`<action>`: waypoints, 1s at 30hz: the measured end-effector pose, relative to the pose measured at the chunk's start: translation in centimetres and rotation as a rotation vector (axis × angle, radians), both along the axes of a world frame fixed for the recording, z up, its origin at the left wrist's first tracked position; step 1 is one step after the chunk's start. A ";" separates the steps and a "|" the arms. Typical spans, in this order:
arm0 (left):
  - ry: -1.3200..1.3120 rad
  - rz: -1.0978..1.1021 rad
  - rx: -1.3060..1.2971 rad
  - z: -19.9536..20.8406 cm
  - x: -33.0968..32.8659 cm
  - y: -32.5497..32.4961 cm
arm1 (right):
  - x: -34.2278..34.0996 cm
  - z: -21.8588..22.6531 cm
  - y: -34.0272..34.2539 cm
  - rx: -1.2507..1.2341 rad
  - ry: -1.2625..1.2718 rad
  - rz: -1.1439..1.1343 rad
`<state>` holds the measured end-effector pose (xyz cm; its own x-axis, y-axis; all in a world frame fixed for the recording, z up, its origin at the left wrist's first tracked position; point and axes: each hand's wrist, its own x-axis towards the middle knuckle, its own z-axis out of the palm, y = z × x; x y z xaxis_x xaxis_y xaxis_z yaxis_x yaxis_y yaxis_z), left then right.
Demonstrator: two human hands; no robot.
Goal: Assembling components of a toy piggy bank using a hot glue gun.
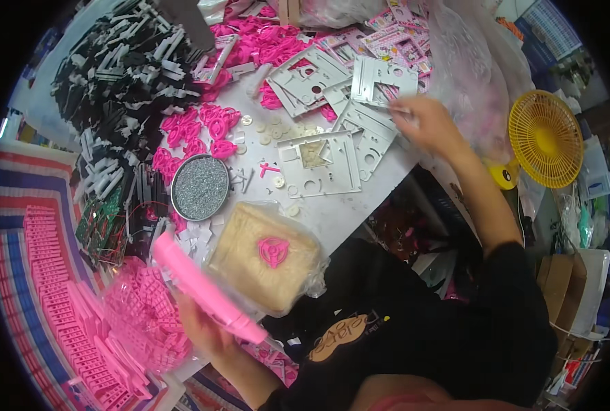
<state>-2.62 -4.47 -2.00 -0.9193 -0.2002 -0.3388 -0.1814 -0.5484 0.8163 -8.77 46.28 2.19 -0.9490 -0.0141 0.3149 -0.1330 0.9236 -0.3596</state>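
A long pink plastic casing (205, 284) is tilted up in my left hand (205, 329), whose fingers are closed on its lower side. My right hand (428, 123) is stretched out to the far right of the table. Motion smears its fingers, which meet the lower right corner of a light grey plastic panel (363, 82) with cut-outs. More such panels lie around it, one grey panel (295, 181) nearer to me. Beside the casing, a pink ring-shaped part (273, 252) rests on a tan pad (257, 277) wrapped in clear plastic.
A round tin of small screws (201, 188) stands left of centre. Behind it are pink loop parts (209, 127) and a high heap of black and white parts (123, 61). Pink panels (79, 308) line the left side. A yellow basket-like disc (546, 139) is at the right.
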 end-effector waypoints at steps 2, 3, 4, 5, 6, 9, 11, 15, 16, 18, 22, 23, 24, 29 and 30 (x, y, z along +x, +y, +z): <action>-0.021 0.010 -0.083 0.0 0.5 0.9 | -5.8 -0.7 3.6 0.434 0.086 0.003; 0.044 -0.006 -0.087 -0.2 0.8 0.7 | -7.2 -0.5 3.5 0.497 -0.076 -0.010; 0.102 -0.027 -0.092 -0.4 1.1 0.5 | -8.0 -0.2 3.4 0.562 -0.247 -0.023; 0.159 -0.050 -0.095 -0.6 1.4 0.5 | -8.5 -0.2 3.3 0.629 -0.417 -0.037; 0.124 0.019 -0.084 -0.6 1.5 1.0 | -8.3 -0.5 2.7 0.674 -0.404 -0.084; 0.115 0.175 -0.167 -0.3 1.7 2.2 | -8.9 -1.4 3.9 0.667 -0.388 0.012; 0.214 0.153 -0.135 0.0 1.1 2.6 | -8.8 -2.1 5.3 0.739 -0.290 0.057; 0.195 0.162 -0.199 -1.6 0.8 2.1 | -9.2 1.6 5.2 0.468 -0.081 0.265; 0.201 0.134 -0.177 -1.6 0.6 2.3 | -9.5 2.0 6.1 0.372 -0.144 0.224; 0.211 0.097 -0.148 -1.0 0.6 2.6 | -10.2 2.8 7.2 0.187 -0.270 0.146; 0.206 0.067 -0.184 -0.8 0.8 2.8 | -10.3 4.7 6.1 0.314 -0.090 0.234; 0.193 0.081 -0.202 -0.9 0.9 2.8 | -9.3 6.6 2.9 0.107 -0.129 0.251; 0.178 0.114 -0.237 -1.2 1.1 2.6 | -8.6 8.1 0.0 -0.090 -0.164 0.249; 0.202 0.045 -0.117 -1.3 1.6 2.4 | -7.8 11.3 -11.0 -0.634 -0.661 0.700; 0.173 0.027 -0.121 -1.0 1.7 2.3 | -8.3 10.3 -12.4 -0.624 -0.662 0.784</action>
<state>-0.94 -2.19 -2.97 -0.9555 -0.2550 -0.1485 -0.0197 -0.4472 0.8942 -17.04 33.85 12.45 -0.7309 -0.6786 -0.0725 -0.2017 0.3162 -0.9270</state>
